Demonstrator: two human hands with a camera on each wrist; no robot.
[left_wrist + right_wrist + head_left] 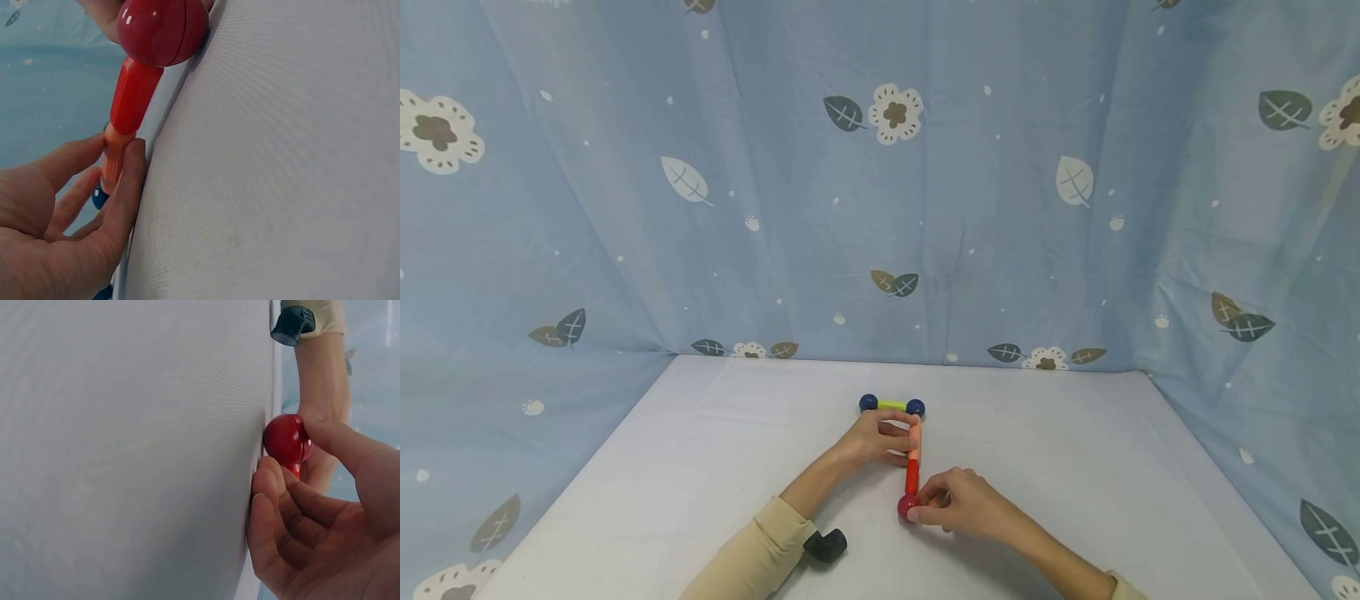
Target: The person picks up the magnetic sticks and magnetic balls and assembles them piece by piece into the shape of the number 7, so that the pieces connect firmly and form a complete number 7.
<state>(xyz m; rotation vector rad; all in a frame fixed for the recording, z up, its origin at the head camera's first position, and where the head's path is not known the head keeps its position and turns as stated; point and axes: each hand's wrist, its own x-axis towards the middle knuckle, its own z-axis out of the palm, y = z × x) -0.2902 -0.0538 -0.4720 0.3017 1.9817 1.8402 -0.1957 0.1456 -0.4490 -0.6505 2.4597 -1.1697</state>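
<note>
On the white table my left hand point(871, 439) holds an orange rod point(115, 156) between thumb and fingers. In line with its near end is a red rod point(912, 477), which meets a glossy red ball point(906, 507) with a seam around it. My right hand point(967, 505) pinches that ball from the right, the thumb on its near side; its other fingers curl close to the tabletop in the right wrist view. At the orange rod's far end sits a navy ball point(915, 407). A yellow-green rod point(892, 405) joins it to a second navy ball point(868, 402) on the left.
The white tabletop point(1060, 433) extends to both sides of the pieces. A blue curtain point(985, 208) with leaf and flower prints hangs behind and beside it. A black wrist device point(826, 546) shows at my left sleeve point(760, 542).
</note>
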